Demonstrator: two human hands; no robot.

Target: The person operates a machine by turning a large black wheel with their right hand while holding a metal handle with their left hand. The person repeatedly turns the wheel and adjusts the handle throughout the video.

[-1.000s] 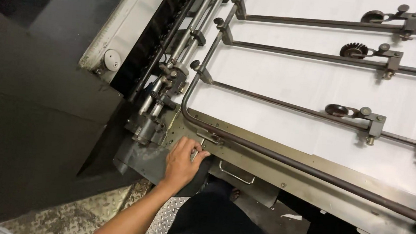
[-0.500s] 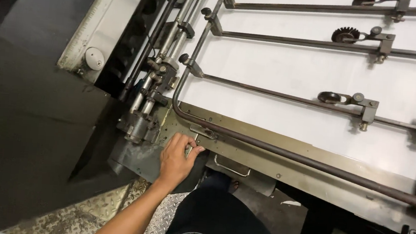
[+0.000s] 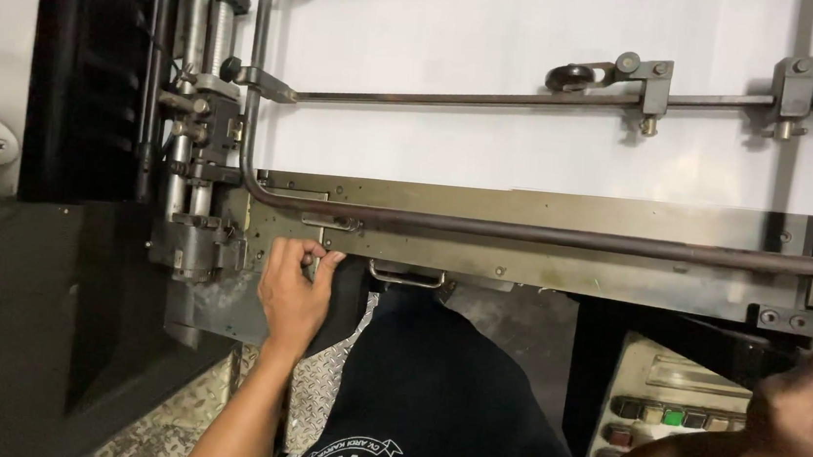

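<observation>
My left hand (image 3: 296, 285) reaches up to the front edge of a worn metal plate (image 3: 618, 272) on a large machine. Its fingers pinch a small metal fitting (image 3: 318, 253) just under a flat latch (image 3: 329, 221). A long brown rod (image 3: 543, 235) runs along the plate above the hand and bends upward at the left. My right hand (image 3: 802, 415) is blurred at the lower right, fingers curled, beside a control panel (image 3: 653, 378) with coloured buttons. Whether it holds anything is unclear.
A white sheet (image 3: 492, 148) lies on the machine bed under thin cross bars with a small roller wheel (image 3: 569, 76). A wire pull handle (image 3: 406, 278) hangs below the plate. Clamps and shafts (image 3: 194, 141) stand at the left. Tread-plate floor (image 3: 319, 388) lies below.
The view has swung and come closer, so the machine edge now runs level. My left hand stays at the plate's edge and has closed its fingers. My right hand has come into view.
</observation>
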